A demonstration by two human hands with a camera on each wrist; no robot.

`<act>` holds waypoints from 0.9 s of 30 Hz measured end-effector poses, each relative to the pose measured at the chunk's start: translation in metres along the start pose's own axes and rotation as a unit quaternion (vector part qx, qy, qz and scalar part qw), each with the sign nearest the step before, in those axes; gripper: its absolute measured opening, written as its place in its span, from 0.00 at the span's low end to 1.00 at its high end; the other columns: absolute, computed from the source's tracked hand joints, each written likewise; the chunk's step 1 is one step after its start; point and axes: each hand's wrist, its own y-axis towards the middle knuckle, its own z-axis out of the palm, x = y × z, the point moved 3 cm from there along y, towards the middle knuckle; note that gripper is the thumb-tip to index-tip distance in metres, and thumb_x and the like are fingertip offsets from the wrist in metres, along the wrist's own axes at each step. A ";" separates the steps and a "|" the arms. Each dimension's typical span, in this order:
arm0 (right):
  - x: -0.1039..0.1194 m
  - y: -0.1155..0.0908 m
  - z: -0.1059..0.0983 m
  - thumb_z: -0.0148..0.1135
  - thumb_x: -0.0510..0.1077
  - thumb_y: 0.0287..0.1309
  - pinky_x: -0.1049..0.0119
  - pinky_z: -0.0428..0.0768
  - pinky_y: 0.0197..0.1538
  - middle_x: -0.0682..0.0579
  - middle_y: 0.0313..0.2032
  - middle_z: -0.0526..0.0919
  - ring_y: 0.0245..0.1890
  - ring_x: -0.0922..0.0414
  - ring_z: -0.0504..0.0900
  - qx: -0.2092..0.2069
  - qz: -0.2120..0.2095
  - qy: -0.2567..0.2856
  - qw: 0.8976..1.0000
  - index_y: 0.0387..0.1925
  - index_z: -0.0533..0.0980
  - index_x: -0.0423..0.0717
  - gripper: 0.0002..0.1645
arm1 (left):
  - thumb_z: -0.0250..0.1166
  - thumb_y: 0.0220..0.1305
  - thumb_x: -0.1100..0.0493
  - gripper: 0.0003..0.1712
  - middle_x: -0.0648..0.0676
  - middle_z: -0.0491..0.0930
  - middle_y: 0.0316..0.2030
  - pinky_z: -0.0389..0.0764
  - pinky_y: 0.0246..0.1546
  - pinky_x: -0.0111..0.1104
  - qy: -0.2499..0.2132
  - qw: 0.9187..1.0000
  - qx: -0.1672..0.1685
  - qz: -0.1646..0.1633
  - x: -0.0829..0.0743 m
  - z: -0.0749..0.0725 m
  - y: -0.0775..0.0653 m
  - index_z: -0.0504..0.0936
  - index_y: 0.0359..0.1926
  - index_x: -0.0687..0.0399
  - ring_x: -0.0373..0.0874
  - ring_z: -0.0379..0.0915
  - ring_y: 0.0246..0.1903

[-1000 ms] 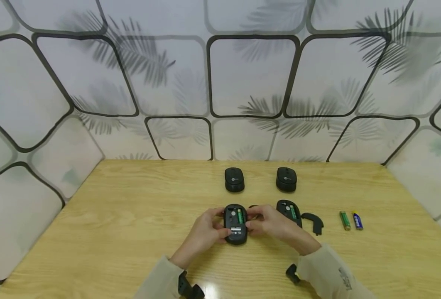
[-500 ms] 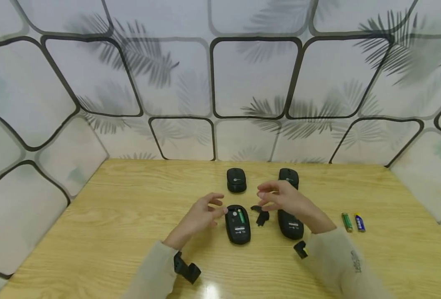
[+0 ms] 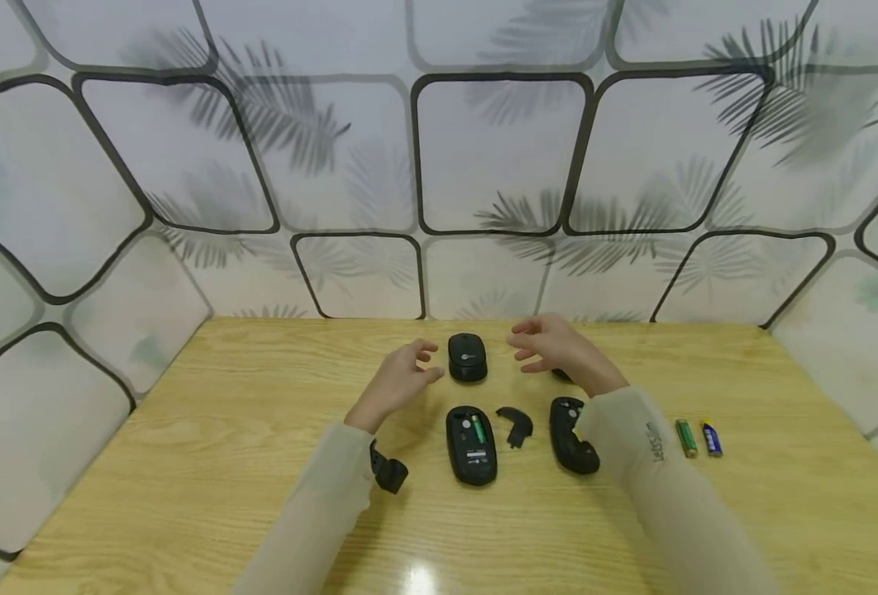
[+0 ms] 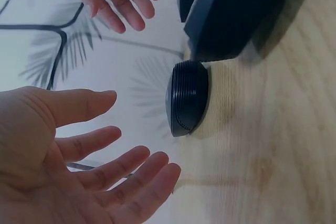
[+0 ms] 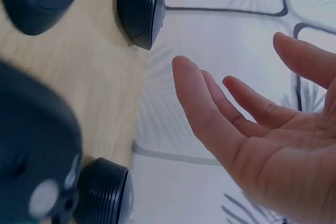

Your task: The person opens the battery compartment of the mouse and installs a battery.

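A black computer mouse [image 3: 467, 358] stands right side up between my two hands, touched by neither. To its left, my left hand [image 3: 398, 380] hovers with fingers loosely spread, and the left wrist view shows the palm with nothing in it. On the other side my right hand [image 3: 561, 351] is also raised and holds nothing, its fingers gently bent. A second upright mouse [image 3: 562, 376] is mostly hidden behind the right hand. Nearer me lies an upturned mouse [image 3: 472, 467], its battery bay uncovered and a green battery [image 3: 479, 428] inside.
Beside the upturned mouse lies a curved black battery cover [image 3: 519, 430]. Another upturned mouse [image 3: 576, 454] is partly covered by the right sleeve [image 3: 625, 421]. Farther right are a green battery [image 3: 686, 438] and a blue-and-yellow battery [image 3: 712, 440]. A patterned wall [image 3: 498, 157] rises behind the table.
Both hands have let go of the near upturned mouse, which stays on the table. They have lifted and moved away toward the back, either side of the upright mouse.
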 end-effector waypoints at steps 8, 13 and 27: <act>0.006 0.025 0.005 0.53 0.42 0.76 0.50 0.84 0.57 0.32 0.67 0.66 0.64 0.35 0.71 0.001 0.023 0.003 1.000 0.70 0.61 0.27 0.31 | 0.57 0.76 0.62 0.26 0.69 0.71 0.62 0.86 0.48 0.45 -0.108 0.992 0.041 -0.052 0.004 -0.004 0.024 0.67 0.70 0.69 0.63 0.75 0.55; 0.004 0.041 0.013 0.55 0.42 0.74 0.47 0.84 0.56 0.30 0.66 0.68 0.62 0.35 0.73 -0.005 0.045 0.007 0.999 0.67 0.64 0.28 0.28 | 0.57 0.76 0.62 0.29 0.69 0.69 0.65 0.86 0.50 0.46 -0.135 0.984 0.057 -0.097 0.009 -0.002 0.037 0.64 0.72 0.68 0.63 0.72 0.59; -0.013 0.069 0.031 0.57 0.38 0.72 0.48 0.89 0.44 0.27 0.61 0.69 0.58 0.33 0.77 -0.028 0.108 0.039 0.993 0.62 0.69 0.27 0.23 | 0.60 0.73 0.66 0.37 0.70 0.61 0.70 0.84 0.52 0.51 -0.234 0.955 0.072 -0.166 0.020 0.014 0.056 0.56 0.77 0.63 0.66 0.64 0.66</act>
